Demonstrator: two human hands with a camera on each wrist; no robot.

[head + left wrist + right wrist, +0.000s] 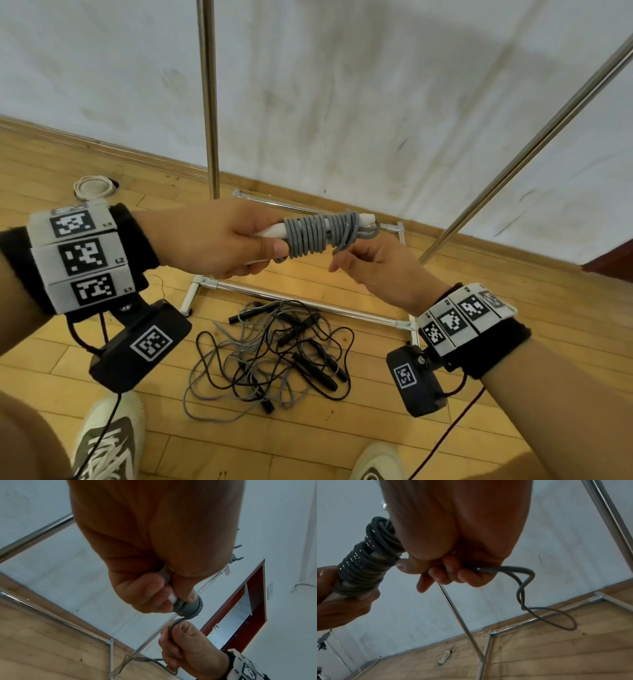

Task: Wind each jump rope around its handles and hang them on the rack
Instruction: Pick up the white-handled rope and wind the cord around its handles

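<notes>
- The white handles (274, 230), wound in grey rope (315, 236), are being gripped by the left hand (219, 240).
- The rope's loose end (522, 582) is being pinched by the right hand (380, 270), just beside the coil.

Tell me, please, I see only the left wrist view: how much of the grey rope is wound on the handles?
Observer: In the head view the rope covers most of the handles in close turns. A white tip sticks out past the coil. The left hand grips the other end.
Operator: Is any rope not yet wound?
Observer: Yes. In the right wrist view a loose loop hangs from the right hand, which grips it.
Operator: Do other ropes wait?
Observer: Yes. In the head view a tangled pile of grey and black ropes lies on the floor in front of the rack base.
</notes>
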